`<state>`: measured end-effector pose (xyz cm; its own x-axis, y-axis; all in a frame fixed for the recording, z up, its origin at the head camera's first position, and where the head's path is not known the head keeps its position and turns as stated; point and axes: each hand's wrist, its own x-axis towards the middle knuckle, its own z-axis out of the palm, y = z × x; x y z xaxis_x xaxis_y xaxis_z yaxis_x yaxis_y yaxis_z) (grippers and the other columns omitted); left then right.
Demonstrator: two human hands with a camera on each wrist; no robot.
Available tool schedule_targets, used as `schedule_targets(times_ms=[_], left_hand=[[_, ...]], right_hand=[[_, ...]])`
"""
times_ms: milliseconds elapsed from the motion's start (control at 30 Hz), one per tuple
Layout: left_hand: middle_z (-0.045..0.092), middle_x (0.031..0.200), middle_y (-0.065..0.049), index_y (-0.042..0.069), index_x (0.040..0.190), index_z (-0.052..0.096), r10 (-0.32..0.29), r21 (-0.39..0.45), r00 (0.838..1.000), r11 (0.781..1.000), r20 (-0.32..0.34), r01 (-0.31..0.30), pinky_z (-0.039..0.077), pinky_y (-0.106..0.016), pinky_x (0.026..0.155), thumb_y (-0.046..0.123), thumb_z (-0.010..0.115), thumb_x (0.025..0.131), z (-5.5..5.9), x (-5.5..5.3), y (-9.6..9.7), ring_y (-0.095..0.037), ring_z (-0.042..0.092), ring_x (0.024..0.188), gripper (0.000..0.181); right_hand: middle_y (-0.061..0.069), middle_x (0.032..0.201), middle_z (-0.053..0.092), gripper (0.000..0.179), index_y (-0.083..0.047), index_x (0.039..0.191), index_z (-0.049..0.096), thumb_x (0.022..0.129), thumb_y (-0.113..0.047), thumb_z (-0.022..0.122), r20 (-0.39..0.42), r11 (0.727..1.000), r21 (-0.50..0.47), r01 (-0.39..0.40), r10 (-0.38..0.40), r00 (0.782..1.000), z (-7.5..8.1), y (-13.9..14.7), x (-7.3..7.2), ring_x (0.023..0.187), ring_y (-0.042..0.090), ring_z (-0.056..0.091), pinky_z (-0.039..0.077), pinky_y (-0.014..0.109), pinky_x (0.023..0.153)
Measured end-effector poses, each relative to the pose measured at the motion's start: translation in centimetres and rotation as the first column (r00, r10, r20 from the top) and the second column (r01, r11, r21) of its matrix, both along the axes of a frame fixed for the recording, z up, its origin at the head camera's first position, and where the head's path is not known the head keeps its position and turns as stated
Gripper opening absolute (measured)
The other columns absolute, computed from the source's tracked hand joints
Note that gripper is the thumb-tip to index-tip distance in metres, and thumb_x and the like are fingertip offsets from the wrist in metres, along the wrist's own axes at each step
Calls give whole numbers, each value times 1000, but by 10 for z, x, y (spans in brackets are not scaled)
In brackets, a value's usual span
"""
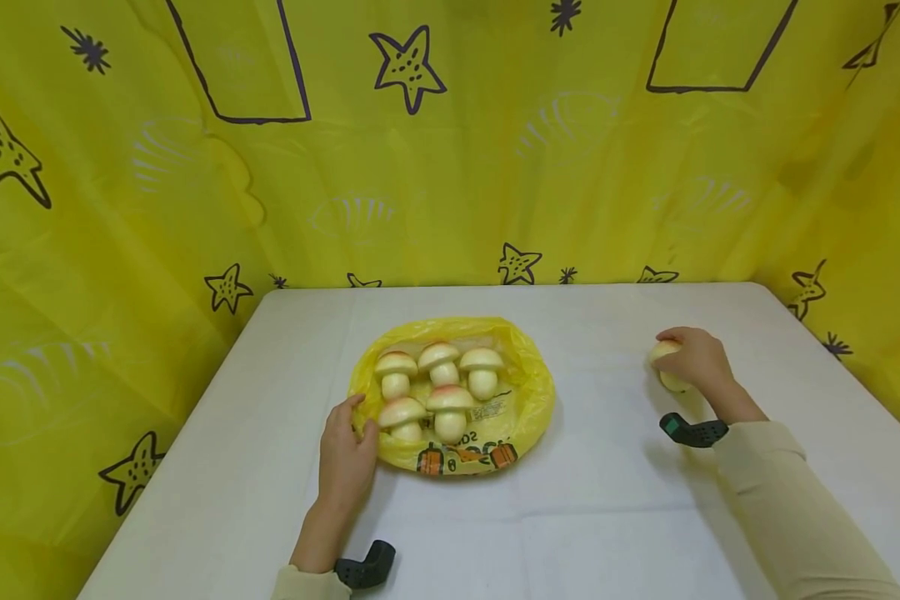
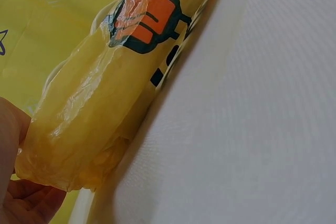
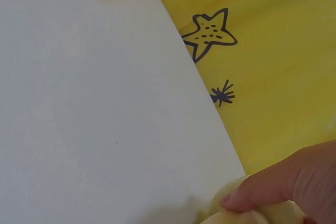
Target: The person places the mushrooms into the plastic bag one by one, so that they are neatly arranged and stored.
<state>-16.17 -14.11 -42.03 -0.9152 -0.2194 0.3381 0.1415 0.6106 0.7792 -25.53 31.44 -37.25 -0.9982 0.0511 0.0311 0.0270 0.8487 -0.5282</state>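
A yellow plastic bag [image 1: 534, 375] with a rolled-out rim sits open on the table, several toy mushrooms [image 1: 450, 402] with cream stems and reddish-tinged caps inside it. At its left side my left hand [image 1: 347, 454] pinches the rim between thumb and fingers. The left wrist view shows the bag's wall [image 2: 89, 108] close up, with the hand at the lower left. Far to the right, my right hand [image 1: 696, 360] grips another mushroom [image 1: 663, 350] at the table surface. Fingers cover part of that mushroom in the head view; its pale rounded parts [image 3: 223, 195] show in the right wrist view.
A white cloth covers the table [image 1: 600, 533]. Behind and at both sides hangs a yellow curtain [image 1: 465, 183] printed with starfish and fish. Each wrist wears a black camera mount [image 1: 693, 431].
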Motion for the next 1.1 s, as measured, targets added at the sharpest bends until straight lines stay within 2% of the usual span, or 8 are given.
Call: schedule_targets(times_ms=[200, 567, 833, 1100], left_hand=[[50, 120, -23, -6, 120, 51, -1, -4, 1000, 1000, 9, 1, 35, -48, 94, 6, 53, 86, 1, 0, -1, -37, 45, 114, 37], [50, 118, -24, -7, 119, 51, -6, -7, 1000, 1000, -11, 5, 35, -48, 93, 5, 53, 85, 0, 0, -2, -37, 45, 113, 36], [50, 119, -24, -6, 120, 51, -6, 0, 1000, 1000, 8, 6, 35, -49, 93, 5, 52, 85, 1, 1, -1, -38, 45, 113, 36], [50, 118, -25, -7, 120, 51, -9, -14, 1000, 1000, -4, 9, 35, -50, 93, 3, 51, 86, 2, 2, 1, -39, 45, 113, 35]], right_hand=[[36, 118, 43, 50, 11, 117, 50, 78, -16, 66, 28, 997, -75, 21, -19, 999, 0, 6, 5, 98, 46, 40, 35, 56, 81], [35, 121, 42, 49, 9, 118, 51, 78, -14, 67, 13, 991, -130, 2, 0, 1000, 9, -2, 14, 101, 46, 39, 34, 56, 82], [35, 121, 44, 48, 8, 118, 53, 78, -14, 68, -38, 990, -142, -22, 17, 999, 15, -12, 21, 101, 45, 41, 35, 53, 80], [34, 120, 46, 47, 6, 117, 55, 78, -15, 69, -70, 988, -155, -25, 15, 997, 16, -18, 30, 102, 45, 43, 36, 51, 79]])
